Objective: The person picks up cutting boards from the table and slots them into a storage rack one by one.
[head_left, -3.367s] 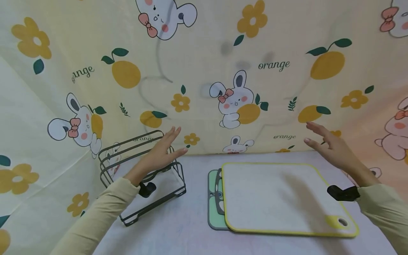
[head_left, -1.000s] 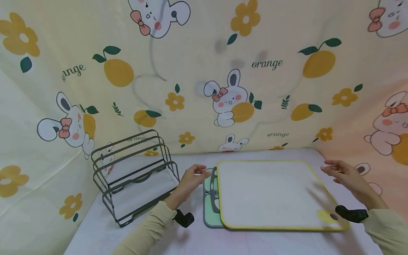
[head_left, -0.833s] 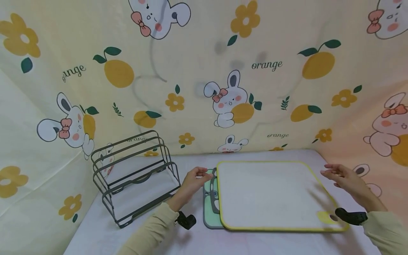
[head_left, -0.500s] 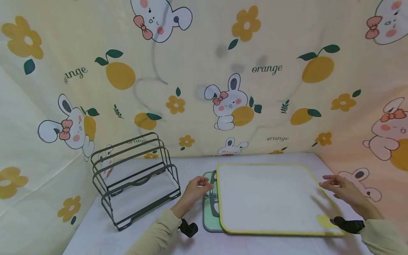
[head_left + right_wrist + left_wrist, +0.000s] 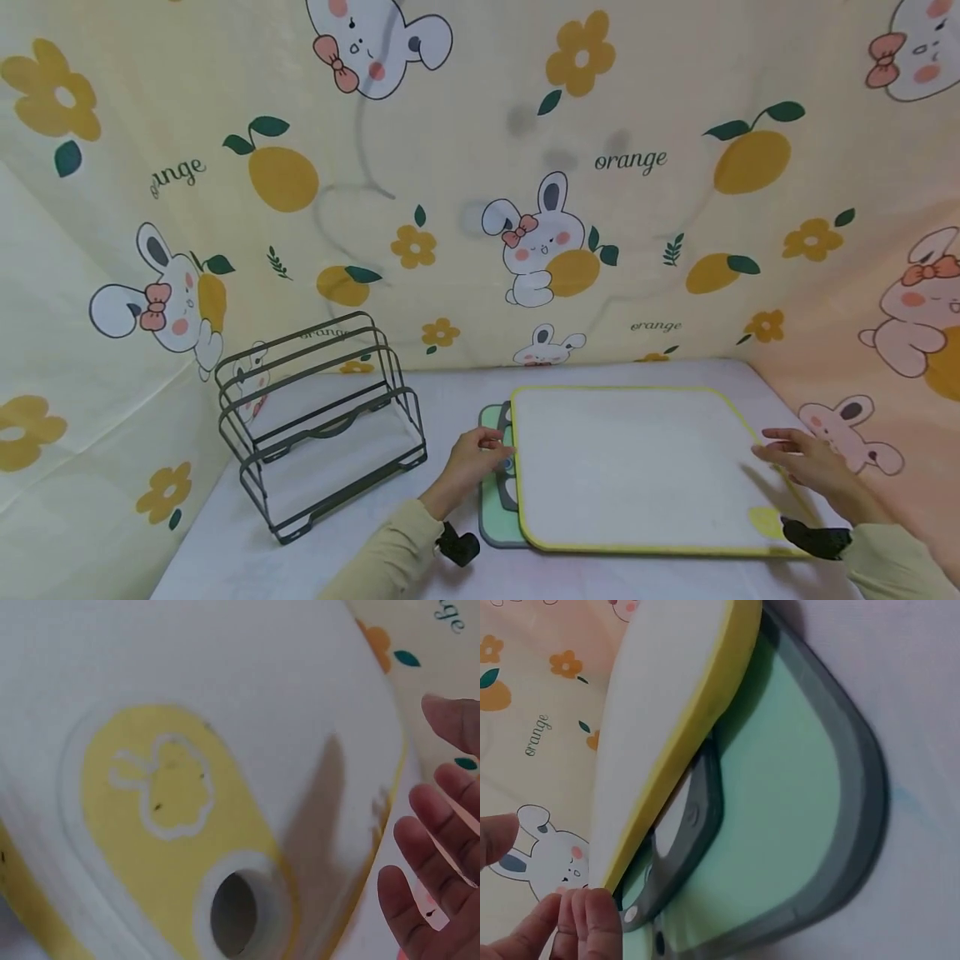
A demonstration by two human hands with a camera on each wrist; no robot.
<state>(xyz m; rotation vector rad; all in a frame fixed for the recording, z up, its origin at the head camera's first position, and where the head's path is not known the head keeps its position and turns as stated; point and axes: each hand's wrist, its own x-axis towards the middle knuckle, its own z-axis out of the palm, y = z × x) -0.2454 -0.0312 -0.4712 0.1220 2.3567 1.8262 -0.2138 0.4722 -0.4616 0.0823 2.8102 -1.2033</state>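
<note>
Cream rabbit-print cloth backs the left hand and right hand, apart and loose-fingered, flanking a white, yellow-rimmed, rectangular plastic-looking board, apparently a reach that next calls for gripping its edges.

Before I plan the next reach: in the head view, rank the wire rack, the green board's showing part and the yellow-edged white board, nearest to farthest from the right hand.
From the right hand:
1. Yellow-edged white board: next to it, on its left.
2. Green board, showing part: past the white board's left edge.
3. Wire rack: far left.
</note>
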